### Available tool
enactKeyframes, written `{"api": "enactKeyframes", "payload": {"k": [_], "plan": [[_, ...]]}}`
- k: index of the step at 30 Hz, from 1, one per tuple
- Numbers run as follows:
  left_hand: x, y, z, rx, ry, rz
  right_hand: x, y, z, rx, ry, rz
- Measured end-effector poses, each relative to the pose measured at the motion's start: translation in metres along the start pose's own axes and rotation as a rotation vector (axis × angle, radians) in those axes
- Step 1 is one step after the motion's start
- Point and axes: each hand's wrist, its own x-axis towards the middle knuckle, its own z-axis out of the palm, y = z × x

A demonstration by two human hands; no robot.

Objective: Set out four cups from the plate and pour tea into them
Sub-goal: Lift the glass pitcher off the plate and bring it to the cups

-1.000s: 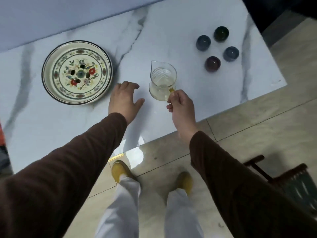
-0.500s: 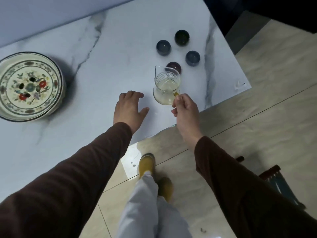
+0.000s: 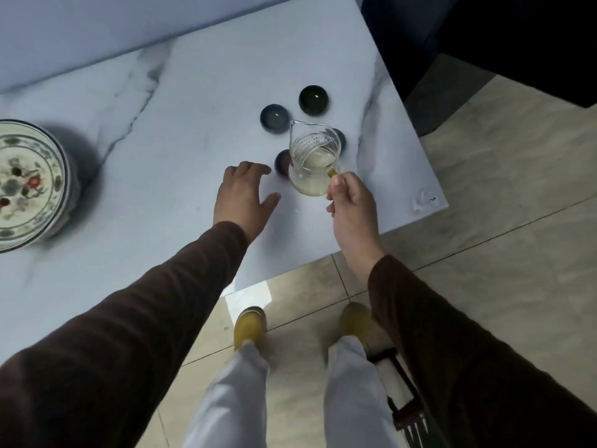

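- Carried up and right since half a second ago: glass pitcher [image 3: 314,163], now over the group of cups at centre right of the frame, where before sat just below them.
- Pinched at its small handle by right hand [image 3: 353,208] — thumb and curled fingers closed on it; pale tea in the lower part, spout pointing to upper left.
- Left hand [image 3: 243,195] resting on white marbled table [image 3: 181,101], fingers straight and relaxed, gripping nothing, fingertips just beside the brown cup [image 3: 281,161].
- Brown cup and blue cup [image 3: 340,140] partly hidden behind the pitcher; grey cup [image 3: 274,119] and dark green cup [image 3: 313,100] in full sight above.
- Flowered plate [image 3: 29,185] at left edge of the frame, well apart from the cups.
- Dark brown sleeves on both arms — yellow shoes on tiled floor at bottom centre.
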Motion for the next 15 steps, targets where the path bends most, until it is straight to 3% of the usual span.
{"api": "enactKeyframes", "payload": {"k": [7,15], "plan": [[0.029,0.047,0.015,-0.009,0.068,-0.059,0.05,-0.016,-0.052,-0.128,-0.06,-0.064],[0.07,0.045,0.013,-0.048,0.132,-0.102,0.099,-0.033,-0.063,-0.233,-0.12,-0.164]]}}
